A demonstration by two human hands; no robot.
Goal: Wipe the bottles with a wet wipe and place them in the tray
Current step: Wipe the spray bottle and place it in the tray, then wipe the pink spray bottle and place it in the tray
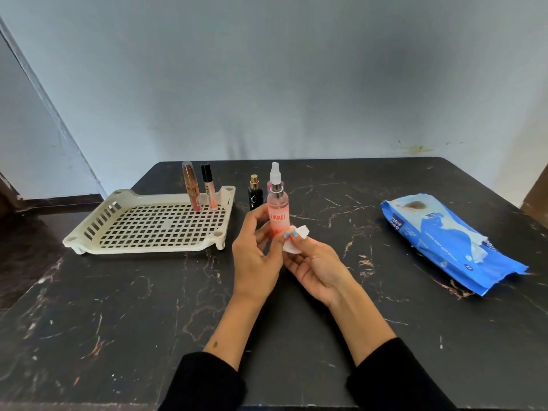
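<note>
A black marble-patterned worktop (148,307) is set against a pale blue-grey wall (267,69). A pink spray bottle (278,215) with a clear cap is held upright above the worktop's middle, its lower body enclosed by the grip of the left hand (256,256). A white wet wipe (296,240) is pinched by the right hand (315,268) and pressed against the bottle's lower right side. A cream perforated tray (89,232) is placed to the left, with a copper-coloured tube (191,186) and a black-capped lip gloss tube (208,186) standing upright at its far right corner. A small black perfume bottle (254,192) with a gold cap is seen standing just behind the held bottle. A blue wet wipe packet (450,238) is laid on the right, well apart from the hands.
</note>
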